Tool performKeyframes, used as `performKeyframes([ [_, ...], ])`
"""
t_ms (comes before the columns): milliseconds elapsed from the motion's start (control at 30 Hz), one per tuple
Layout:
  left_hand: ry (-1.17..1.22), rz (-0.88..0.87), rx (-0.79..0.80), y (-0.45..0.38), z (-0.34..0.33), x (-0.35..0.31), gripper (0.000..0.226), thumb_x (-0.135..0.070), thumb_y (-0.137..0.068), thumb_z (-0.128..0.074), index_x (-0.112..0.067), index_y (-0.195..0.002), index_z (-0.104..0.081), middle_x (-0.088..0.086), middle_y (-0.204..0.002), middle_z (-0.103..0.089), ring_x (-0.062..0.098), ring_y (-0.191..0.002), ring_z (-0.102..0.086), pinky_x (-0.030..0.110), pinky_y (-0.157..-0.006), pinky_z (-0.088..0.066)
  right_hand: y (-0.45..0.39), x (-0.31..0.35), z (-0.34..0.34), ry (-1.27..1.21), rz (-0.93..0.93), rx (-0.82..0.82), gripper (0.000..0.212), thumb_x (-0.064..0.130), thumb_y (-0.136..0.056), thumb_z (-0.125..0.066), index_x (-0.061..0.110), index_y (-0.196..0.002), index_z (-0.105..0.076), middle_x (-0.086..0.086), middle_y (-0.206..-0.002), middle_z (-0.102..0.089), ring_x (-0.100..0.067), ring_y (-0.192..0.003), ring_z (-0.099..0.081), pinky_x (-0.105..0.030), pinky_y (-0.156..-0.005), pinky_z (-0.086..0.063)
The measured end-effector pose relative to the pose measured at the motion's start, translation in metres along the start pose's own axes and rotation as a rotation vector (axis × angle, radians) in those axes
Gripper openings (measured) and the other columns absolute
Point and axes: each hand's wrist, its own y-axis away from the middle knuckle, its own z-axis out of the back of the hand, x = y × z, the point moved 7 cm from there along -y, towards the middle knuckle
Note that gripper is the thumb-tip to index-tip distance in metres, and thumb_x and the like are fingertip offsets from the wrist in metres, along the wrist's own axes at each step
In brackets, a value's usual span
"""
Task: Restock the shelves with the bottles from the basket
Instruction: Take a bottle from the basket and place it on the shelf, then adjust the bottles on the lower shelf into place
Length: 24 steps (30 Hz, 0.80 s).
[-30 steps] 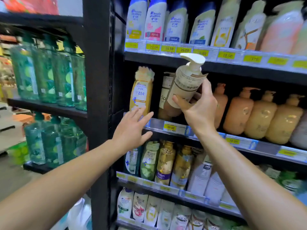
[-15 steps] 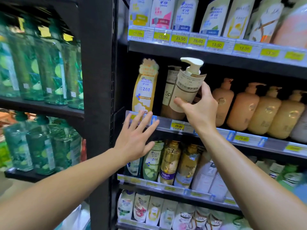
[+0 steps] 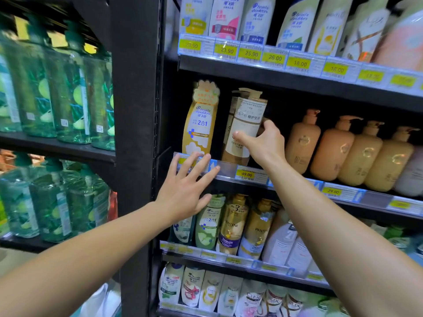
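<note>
Head view: placement step. The right hand point(image 3: 263, 143) grips the pump bottle point(image 3: 246, 124) on the middle shelf point(image 3: 229, 171) (beside a yellow bottle point(image 3: 200, 124)). Left hand point(image 3: 185, 191), fingers spread, touches the shelf edge. Next: seat upright, release.

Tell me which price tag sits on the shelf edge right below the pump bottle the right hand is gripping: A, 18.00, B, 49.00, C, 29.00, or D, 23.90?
B: the yellow 49.00 tag sits on the shelf rail just under the pump bottle that the right hand grips.
</note>
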Motion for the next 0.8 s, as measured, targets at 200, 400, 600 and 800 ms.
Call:
performKeyframes([
  [200, -0.006, 0.008, 0.02, 0.001, 0.002, 0.002, 0.069, -0.046, -0.083, -0.065, -0.023, -0.146, -0.048, 0.013, -0.157, -0.036, 0.035, -0.146, -0.03, 0.069, -0.109, -0.025, -0.005, 0.002, -0.015, -0.001, -0.036, 0.07, 0.067, 0.049, -0.078, -0.077, 0.02, -0.133, -0.052, 0.002, -0.12, -0.066, -0.015, -0.107, -0.063, -0.037, -0.091, -0.055],
  [400, 0.006, 0.009, 0.032, 0.0, 0.002, 0.003, 0.069, -0.045, -0.083, -0.064, -0.024, -0.146, -0.047, 0.012, -0.157, -0.036, 0.034, -0.146, -0.029, 0.068, -0.109, -0.024, 0.001, -0.007, -0.024, 0.104, -0.058, 0.183, 0.06, 0.052, -0.076, -0.077, 0.019, -0.116, -0.047, 0.002, -0.111, -0.062, -0.017, -0.098, -0.061, -0.034, -0.081, -0.052],
  [600, 0.007, 0.004, 0.055, 0.0, 0.001, 0.003, 0.069, -0.045, -0.084, -0.063, -0.024, -0.147, -0.046, 0.013, -0.156, -0.037, 0.035, -0.146, -0.029, 0.068, -0.11, -0.024, 0.012, -0.018, -0.031, 0.227, -0.054, 0.249, 0.064, 0.05, -0.073, -0.079, 0.017, -0.119, -0.049, -0.002, -0.119, -0.064, -0.023, -0.106, -0.062, -0.04, -0.088, -0.053],
  [800, 0.015, 0.015, 0.092, 0.0, 0.002, 0.003, 0.068, -0.046, -0.085, -0.06, -0.024, -0.148, -0.044, 0.013, -0.157, -0.035, 0.034, -0.147, -0.027, 0.068, -0.111, -0.022, 0.015, -0.019, -0.032, 0.246, -0.043, 0.223, 0.065, 0.057, -0.074, -0.077, 0.018, -0.118, -0.049, -0.003, -0.12, -0.064, -0.025, -0.107, -0.063, -0.045, -0.089, -0.054],
])
